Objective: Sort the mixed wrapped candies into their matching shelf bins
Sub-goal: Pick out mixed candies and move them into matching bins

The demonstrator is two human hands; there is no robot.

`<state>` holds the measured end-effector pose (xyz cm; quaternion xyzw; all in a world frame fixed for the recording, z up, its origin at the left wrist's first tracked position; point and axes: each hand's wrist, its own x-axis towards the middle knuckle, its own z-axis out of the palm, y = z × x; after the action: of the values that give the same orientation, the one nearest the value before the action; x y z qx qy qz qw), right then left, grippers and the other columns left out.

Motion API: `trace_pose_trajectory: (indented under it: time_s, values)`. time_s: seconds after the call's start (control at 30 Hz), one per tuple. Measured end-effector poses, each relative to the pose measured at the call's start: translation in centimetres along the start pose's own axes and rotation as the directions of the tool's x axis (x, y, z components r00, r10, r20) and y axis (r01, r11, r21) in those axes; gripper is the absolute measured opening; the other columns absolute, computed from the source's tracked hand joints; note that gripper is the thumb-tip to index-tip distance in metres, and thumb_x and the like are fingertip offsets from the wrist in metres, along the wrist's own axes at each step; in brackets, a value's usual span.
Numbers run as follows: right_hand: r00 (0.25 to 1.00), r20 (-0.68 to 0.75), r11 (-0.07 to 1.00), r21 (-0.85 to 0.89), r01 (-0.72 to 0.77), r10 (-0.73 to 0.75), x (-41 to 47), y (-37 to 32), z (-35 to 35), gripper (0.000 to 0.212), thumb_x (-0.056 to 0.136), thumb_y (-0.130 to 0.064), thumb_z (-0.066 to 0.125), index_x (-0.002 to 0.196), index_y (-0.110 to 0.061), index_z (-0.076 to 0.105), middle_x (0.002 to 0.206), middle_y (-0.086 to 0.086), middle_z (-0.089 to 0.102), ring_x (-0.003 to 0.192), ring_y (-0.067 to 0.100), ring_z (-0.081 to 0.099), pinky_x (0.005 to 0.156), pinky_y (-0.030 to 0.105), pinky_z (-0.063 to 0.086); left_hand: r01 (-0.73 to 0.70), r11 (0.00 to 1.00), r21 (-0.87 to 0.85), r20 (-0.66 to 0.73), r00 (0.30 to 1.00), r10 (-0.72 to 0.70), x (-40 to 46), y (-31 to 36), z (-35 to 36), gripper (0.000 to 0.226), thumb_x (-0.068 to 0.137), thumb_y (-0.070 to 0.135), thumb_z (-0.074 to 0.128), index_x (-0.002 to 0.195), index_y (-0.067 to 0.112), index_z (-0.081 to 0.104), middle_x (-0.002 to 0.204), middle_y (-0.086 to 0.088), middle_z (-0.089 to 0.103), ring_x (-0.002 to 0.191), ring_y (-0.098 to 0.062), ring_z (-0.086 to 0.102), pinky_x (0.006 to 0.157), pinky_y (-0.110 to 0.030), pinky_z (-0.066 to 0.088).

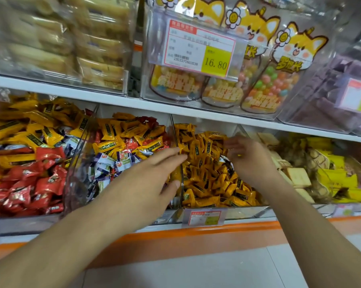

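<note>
Two bare arms reach out to a low shelf of clear bins full of wrapped candies. The left hand (152, 173) is flat and wide, with straight fingers that point right. It holds nothing. It hangs over the clear wall between the mixed bin (121, 150) and the orange bin (208, 177). The right hand (248, 156) is over the back of the orange bin. Its fingers are loose and blurry, so I cannot tell if it holds a candy. The mixed bin has yellow, red and white candies all jumbled up. The orange bin has only small orange ones. Far left is a red and yellow pile (23, 159). A price tag (204, 218) sits on the front of the orange bin.
</note>
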<state>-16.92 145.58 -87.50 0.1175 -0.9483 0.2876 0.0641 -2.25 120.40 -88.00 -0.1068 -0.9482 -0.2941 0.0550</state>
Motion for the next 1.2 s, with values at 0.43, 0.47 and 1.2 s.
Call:
trace_pose_trajectory:
  time_s: [0.43,0.47,1.2]
  values:
    - [0.971,0.192,0.958,-0.274,-0.084,0.140,3.7,2.6,2.8,0.053,0.096,-0.032,0.072,0.146,-0.022,0.058,0.138,0.006,0.066,0.105,0.023,0.070,0.077,0.027,0.052,0.051,0.999,-0.018,0.100,0.994,-0.049,0.5,-0.1,1.2,0.060,0.103,0.054,0.040,0.154,0.059,0.008,0.154,0.049,-0.014,0.147,0.007,0.023,0.117,-0.028,0.036]
    - [0.974,0.179,0.961,-0.262,-0.090,0.140,3.7,2.9,2.9,0.052,0.094,-0.030,0.074,0.143,-0.021,0.061,0.135,0.005,0.068,0.109,0.023,0.069,0.080,0.027,0.052,0.050,0.999,-0.017,0.098,0.994,-0.048,0.5,-0.1,1.2,0.060,0.103,0.054,0.040,0.154,0.059,0.009,0.154,0.049,-0.014,0.147,0.007,0.023,0.117,-0.028,0.036]
    - [0.986,0.141,0.850,0.527,0.004,-0.092,-3.8,-7.0,0.3,0.017,0.090,-0.006,0.078,0.105,-0.015,0.079,0.087,0.000,0.080,0.080,0.013,0.076,0.072,0.018,0.057,0.126,0.912,-0.391,-0.163,0.965,-0.204,0.9,0.6,-0.6,0.040,0.095,0.042,0.065,0.134,0.043,0.056,0.117,0.024,0.062,0.104,0.010,0.060,0.095,-0.024,0.054]
